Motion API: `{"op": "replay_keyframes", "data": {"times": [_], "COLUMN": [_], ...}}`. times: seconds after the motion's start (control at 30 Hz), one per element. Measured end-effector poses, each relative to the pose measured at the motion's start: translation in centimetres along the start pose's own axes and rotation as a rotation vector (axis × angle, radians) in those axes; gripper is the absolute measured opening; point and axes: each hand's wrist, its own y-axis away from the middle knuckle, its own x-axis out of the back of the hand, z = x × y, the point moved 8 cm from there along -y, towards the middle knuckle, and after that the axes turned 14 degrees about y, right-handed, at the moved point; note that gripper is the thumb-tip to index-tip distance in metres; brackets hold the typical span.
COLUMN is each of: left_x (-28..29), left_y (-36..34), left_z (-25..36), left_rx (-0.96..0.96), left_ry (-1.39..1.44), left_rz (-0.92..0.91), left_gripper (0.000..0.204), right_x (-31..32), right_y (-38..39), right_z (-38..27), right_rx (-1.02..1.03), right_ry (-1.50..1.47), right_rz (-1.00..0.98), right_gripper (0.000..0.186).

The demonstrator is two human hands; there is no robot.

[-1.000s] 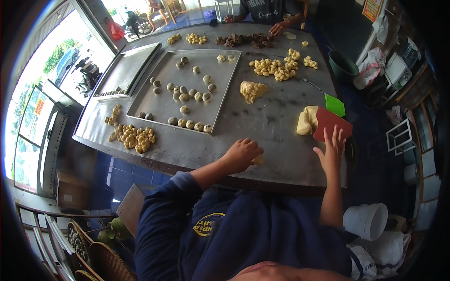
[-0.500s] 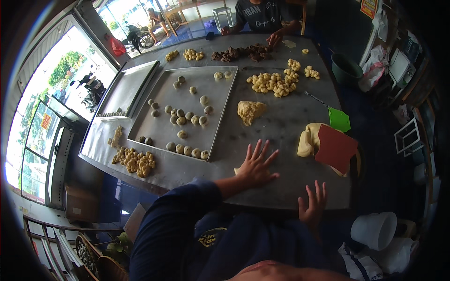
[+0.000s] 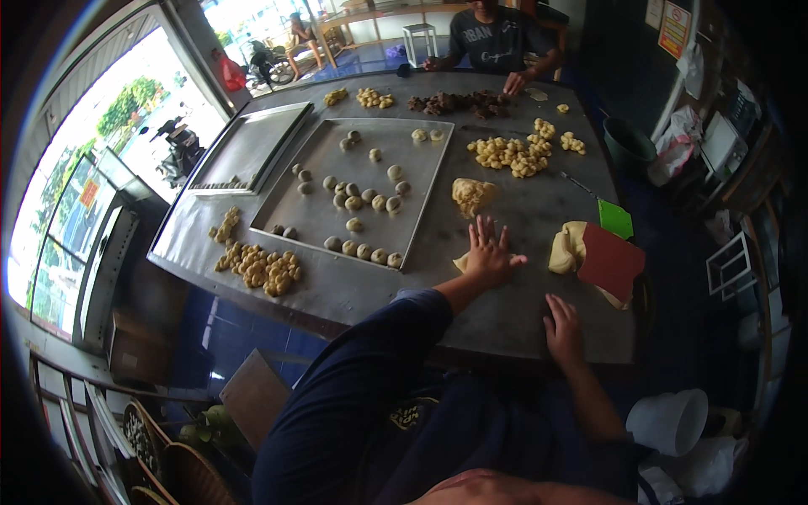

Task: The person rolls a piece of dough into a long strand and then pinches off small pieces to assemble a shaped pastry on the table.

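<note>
My left hand (image 3: 491, 257) lies palm down with its fingers spread, on a flattened piece of pale dough (image 3: 460, 263) that is mostly hidden under the palm. Near the table's front edge is my right hand (image 3: 564, 330), holding nothing, its fingers stretched out and slightly bent. Just beyond the left hand sits a rough lump of yellowish dough (image 3: 473, 196). To the right, a reddish-brown sheet (image 3: 613, 263) partly covers a larger block of smooth dough (image 3: 567, 245). Behind that block lies a green flat-bladed spatula (image 3: 615, 220) with a thin handle.
A metal tray (image 3: 286, 200) with several round dough balls is left of my hands, beside a second tray (image 3: 244, 151). Yellow dough pieces (image 3: 263, 268) are heaped front left, others (image 3: 509, 155) farther back. Across the metal table, a person (image 3: 498, 42) touches dark brown lumps (image 3: 459, 103).
The view has shifted, so the table's contents appear farther left before and farther right now. My left hand stays spread on the dough, reaching farther forward. My right hand has lowered toward the table edge.
</note>
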Motion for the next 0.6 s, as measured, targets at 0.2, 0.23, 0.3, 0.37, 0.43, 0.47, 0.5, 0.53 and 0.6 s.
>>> {"op": "replay_keyframes", "data": {"times": [0.2, 0.23, 0.3, 0.37, 0.43, 0.47, 0.5, 0.53, 0.6], "left_x": [0.8, 0.9, 0.9, 2.3, 5.6, 6.5, 6.2, 6.1, 5.6], "left_y": [9.2, 10.8, 13.9, 15.2, 15.9, 16.5, 16.7, 16.7, 16.7], "left_z": [4.5, 4.6, 4.3, 3.5, 2.3, 1.0, 0.4, -0.2, -0.9], "left_rx": [-0.033, -0.046, -0.094, -0.127, -0.114, -0.240, -0.238, -0.233, -0.256], "left_ry": [-0.163, -0.184, -0.217, -0.114, 0.124, 0.039, 0.034, 0.028, 0.033], "left_rz": [-0.257, -0.281, -0.301, -0.321, -0.337, 0.019, -0.022, -0.060, -0.071], "left_gripper": [0.089, 0.087, 0.079, 0.072, 0.066, 0.053, 0.050, 0.048, 0.042], "right_x": [-4.3, -4.7, -3.9, -3.3, -3.5, -4.0, -4.6, -3.8, -1.6], "right_y": [-10.3, -11.6, -13.6, -13.4, -11.4, -9.7, -7.4, -5.9, -3.2], "right_z": [2.2, 1.6, -1.0, -4.5, -8.4, -9.8, -10.6, -11.5, -13.4], "right_rx": [-0.020, 0.025, 0.108, 0.224, 0.386, 0.482, 0.568, 0.528, 0.444], "right_ry": [0.171, 0.168, 0.161, 0.118, -0.137, -0.141, -0.145, -0.087, 0.027], "right_rz": [0.080, 0.085, 0.098, -0.059, -0.254, -0.314, -0.376, -0.292, -0.115], "right_gripper": [0.061, 0.062, 0.062, 0.061, 0.059, 0.056, 0.053, 0.051, 0.047]}}
